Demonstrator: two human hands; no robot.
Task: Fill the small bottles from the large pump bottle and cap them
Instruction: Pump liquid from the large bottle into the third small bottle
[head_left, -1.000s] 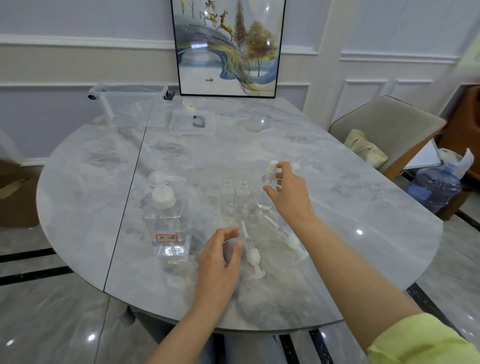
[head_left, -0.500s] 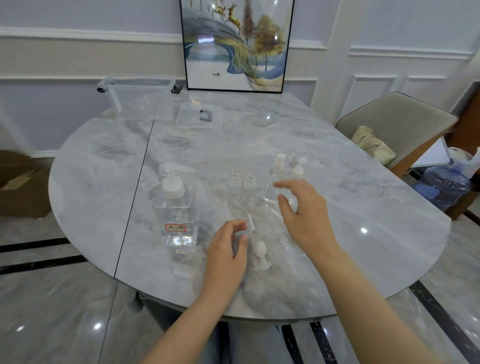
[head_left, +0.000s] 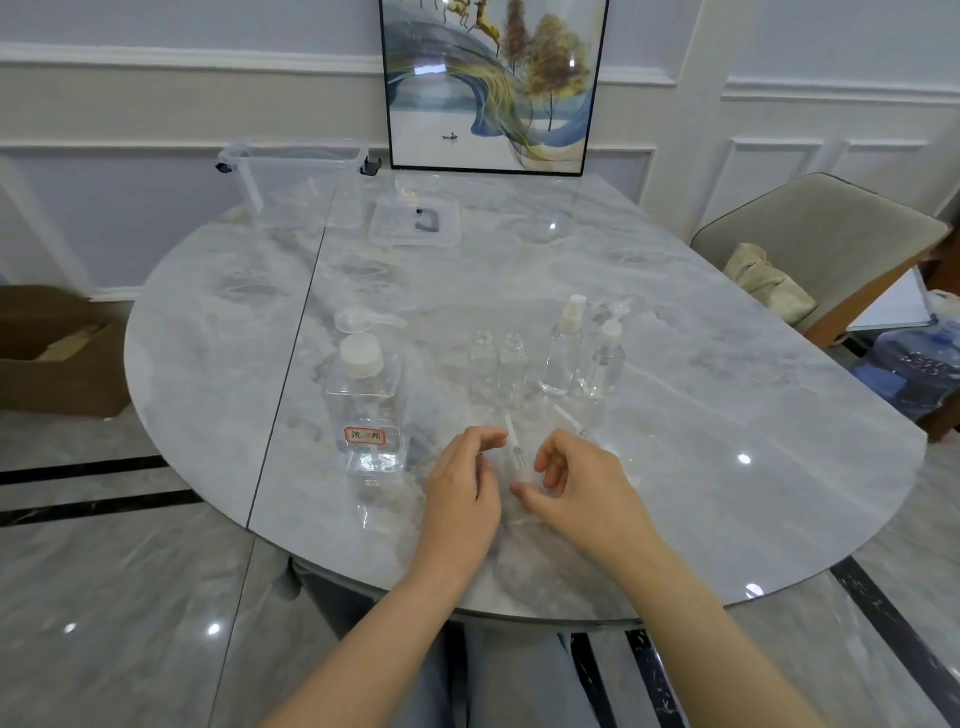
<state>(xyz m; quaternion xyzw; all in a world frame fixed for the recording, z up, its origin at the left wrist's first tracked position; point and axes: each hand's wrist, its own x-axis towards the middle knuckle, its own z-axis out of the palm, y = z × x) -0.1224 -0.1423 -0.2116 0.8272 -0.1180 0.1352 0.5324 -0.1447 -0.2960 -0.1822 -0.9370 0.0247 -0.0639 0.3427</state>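
The large clear pump bottle (head_left: 366, 400) with a white collar and a red-edged label stands left of centre on the marble table (head_left: 727, 415). Two small open bottles (head_left: 497, 366) stand side by side in the middle. To their right are two small bottles with spray caps (head_left: 584, 358) on them. A loose spray cap with its tube (head_left: 513, 448) lies flat between my hands. My left hand (head_left: 462, 493) is just left of it, fingers curled and apart. My right hand (head_left: 582, 483) has thumb and fingers around the cap's head end, which is partly hidden. A second loose spray cap's tube (head_left: 567, 417) shows beyond my right hand.
A clear storage bin (head_left: 296, 182) and its flat lid (head_left: 415, 223) sit at the back left of the table. A framed picture (head_left: 493, 83) leans on the wall. A padded chair (head_left: 821, 244) stands right, a cardboard box (head_left: 57, 348) on the floor left.
My right hand let go of the capped bottle at the right and came back down beside the loose spray cap. My left hand stayed close to it.
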